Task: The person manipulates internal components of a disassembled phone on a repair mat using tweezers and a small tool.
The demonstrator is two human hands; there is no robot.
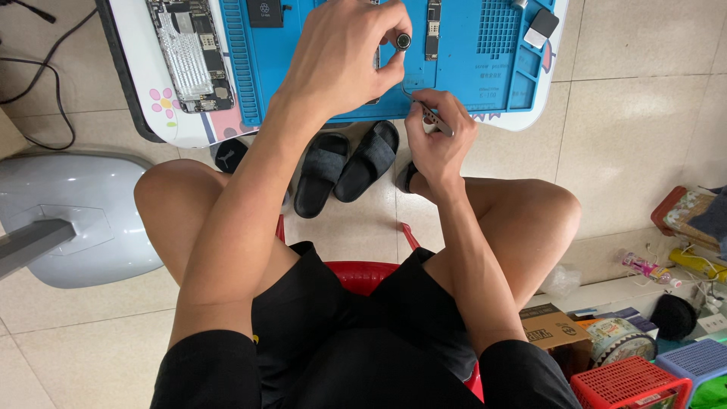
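Matt blue mat [485,68], seemingly rubber; shiny metal tweezers [435,119].

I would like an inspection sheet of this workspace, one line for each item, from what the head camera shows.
Surface: small white table with a blue repair mat on it.
Job's things: left hand pinches a small round dark part; right hand holds thin metal tweezers against the mat.
Clutter: opened phone body, narrow circuit board, small black square, dark and white block.
Grips: both hands closed on their things.
Cables: black cable on the floor, left of the table.
Surroundings: tiled floor, black slippers, grey stand base, red stool, red basket, cardboard box.
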